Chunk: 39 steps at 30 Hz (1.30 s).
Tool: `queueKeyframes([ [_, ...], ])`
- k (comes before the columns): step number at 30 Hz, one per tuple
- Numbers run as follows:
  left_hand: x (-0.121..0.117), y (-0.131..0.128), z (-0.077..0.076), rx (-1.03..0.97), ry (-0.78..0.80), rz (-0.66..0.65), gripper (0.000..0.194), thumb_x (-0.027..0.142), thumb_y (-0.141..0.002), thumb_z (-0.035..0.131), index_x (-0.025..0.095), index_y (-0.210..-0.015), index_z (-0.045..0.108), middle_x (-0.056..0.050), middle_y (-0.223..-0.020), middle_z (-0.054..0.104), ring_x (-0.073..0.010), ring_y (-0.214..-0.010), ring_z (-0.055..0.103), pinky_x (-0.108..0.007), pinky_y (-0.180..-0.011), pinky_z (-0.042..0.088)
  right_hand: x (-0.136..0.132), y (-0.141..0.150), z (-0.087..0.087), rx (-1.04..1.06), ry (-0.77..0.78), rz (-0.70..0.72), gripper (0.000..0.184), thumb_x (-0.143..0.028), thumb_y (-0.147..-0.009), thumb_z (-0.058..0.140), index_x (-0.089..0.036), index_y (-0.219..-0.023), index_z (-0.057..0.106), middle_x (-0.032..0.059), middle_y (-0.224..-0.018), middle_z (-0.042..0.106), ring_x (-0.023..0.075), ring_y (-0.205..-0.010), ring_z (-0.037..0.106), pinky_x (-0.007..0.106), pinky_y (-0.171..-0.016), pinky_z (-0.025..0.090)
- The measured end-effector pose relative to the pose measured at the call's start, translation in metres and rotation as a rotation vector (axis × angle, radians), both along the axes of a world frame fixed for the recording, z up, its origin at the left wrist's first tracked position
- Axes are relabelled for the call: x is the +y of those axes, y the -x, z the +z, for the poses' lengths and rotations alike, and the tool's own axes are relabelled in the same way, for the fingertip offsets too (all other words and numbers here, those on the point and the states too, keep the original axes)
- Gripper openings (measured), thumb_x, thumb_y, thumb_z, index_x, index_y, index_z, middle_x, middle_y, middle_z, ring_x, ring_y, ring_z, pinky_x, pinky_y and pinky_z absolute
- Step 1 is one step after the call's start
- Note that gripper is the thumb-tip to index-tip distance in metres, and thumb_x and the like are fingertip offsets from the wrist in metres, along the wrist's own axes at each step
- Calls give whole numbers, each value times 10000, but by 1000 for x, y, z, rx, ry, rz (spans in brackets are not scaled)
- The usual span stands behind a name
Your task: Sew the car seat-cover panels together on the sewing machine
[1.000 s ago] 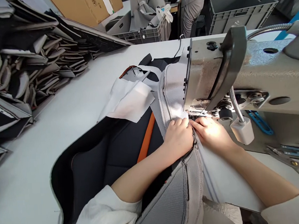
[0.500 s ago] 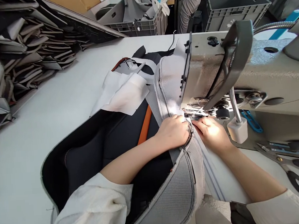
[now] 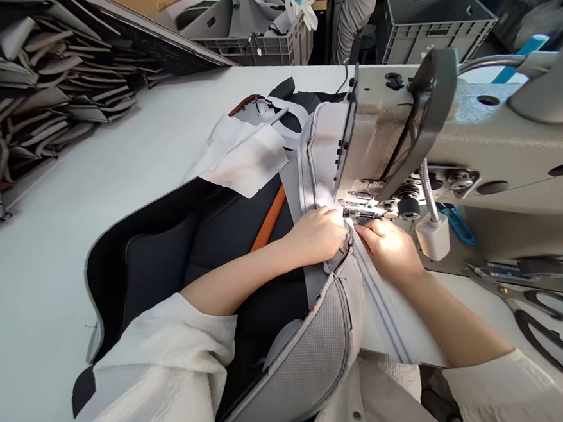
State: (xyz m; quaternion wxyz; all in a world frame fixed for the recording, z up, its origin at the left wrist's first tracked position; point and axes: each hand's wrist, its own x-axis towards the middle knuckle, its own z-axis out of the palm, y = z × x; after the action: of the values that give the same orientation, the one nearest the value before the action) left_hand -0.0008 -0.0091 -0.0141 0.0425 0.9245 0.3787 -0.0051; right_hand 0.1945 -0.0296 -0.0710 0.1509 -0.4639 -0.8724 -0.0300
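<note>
My left hand (image 3: 318, 236) is closed on the seam edge of a sewn seat cover (image 3: 285, 365), just left of the sewing machine's (image 3: 449, 128) presser foot (image 3: 361, 213). The cover has grey mesh borders, black panels and an orange strip (image 3: 268, 219). Right of the foot, my right hand (image 3: 393, 249) pinches a long pale strip (image 3: 382, 303) with dark lengthwise lines, its fingertips close to the foot. The strip hangs down toward my lap. The machine's needle is too small to make out. A white sheet (image 3: 249, 158) lies over the cover's far part.
Large scissors (image 3: 529, 300) and a blue thread snipper (image 3: 460, 224) lie at the right. A small lamp (image 3: 432, 236) hangs beside the foot. Stacked cut pieces (image 3: 51, 92) fill the left back. Grey crates (image 3: 437, 23) and a person's leg (image 3: 355, 13) are beyond the table (image 3: 39, 273).
The cover and white sheet have shifted a little away and to the right relative to the machine. Both hands stay closed by the presser foot. The view has shifted slightly.
</note>
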Motion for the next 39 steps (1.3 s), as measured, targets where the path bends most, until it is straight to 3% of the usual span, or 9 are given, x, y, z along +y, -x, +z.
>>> queueKeyframes([
  [7,-33,-16,-8,38,-119,160,268,126,-874,391,101,-984,634,-121,-826,550,-255,-864,514,-358,-701,402,-7,5,-1,62,45,98,357,-149,-897,378,-124,-1202,563,126,-1003,615,229,-898,537,323,-767,450],
  [12,-39,-13,-15,-1,-156,188,257,148,-879,391,137,-882,648,-93,-787,530,-229,-822,498,-331,-682,389,-11,5,3,109,44,50,310,-217,-923,403,-176,-1126,633,72,-852,618,201,-828,555,293,-668,436],
  [23,9,7,-20,-130,-240,-48,224,242,-794,431,162,-700,618,-78,-816,565,-205,-798,485,-326,-695,370,2,4,-1,255,37,32,321,-189,-917,390,-166,-1157,603,41,-724,559,176,-715,534,270,-648,438],
  [26,24,11,-24,-156,-270,-137,226,244,-778,425,163,-662,601,-74,-764,563,-200,-762,494,-326,-683,369,1,2,5,430,37,134,228,-184,-906,399,-186,-1008,604,46,-788,591,175,-747,543,305,-711,441],
  [29,35,11,-27,-186,-274,-174,240,234,-774,403,159,-646,591,-72,-697,549,-200,-729,496,-328,-685,378,-5,2,14,484,-51,381,140,-184,-857,465,-200,-752,557,27,-683,552,168,-676,511,332,-675,420],
  [32,33,11,-22,-192,-195,-143,281,219,-794,366,138,-698,617,-88,-720,560,-209,-756,506,-332,-728,395,-14,5,18,423,-136,661,184,-178,-833,489,-204,-652,508,-11,-550,486,148,-582,477,319,-598,404],
  [34,23,16,-14,-210,-104,-39,345,286,-843,354,101,-864,644,-122,-849,582,-235,-855,516,-352,-808,399,-22,8,19,394,-92,740,132,-161,-844,487,-191,-733,551,-6,-575,538,147,-599,513,313,-602,432],
  [36,8,29,-3,-226,56,122,527,463,-868,366,69,-1163,555,-163,-1062,555,-274,-1005,497,-383,-884,385,-30,14,20,381,0,748,171,-129,-867,450,-156,-973,581,49,-757,647,177,-774,590,340,-725,487],
  [39,-10,56,15,-195,400,273,794,662,-812,376,143,-1409,304,-150,-1301,448,-289,-1173,439,-368,-918,387,-37,30,23,349,120,734,483,-98,-883,373,-58,-1362,325,179,-1191,590,240,-1197,479,440,-995,409],
])
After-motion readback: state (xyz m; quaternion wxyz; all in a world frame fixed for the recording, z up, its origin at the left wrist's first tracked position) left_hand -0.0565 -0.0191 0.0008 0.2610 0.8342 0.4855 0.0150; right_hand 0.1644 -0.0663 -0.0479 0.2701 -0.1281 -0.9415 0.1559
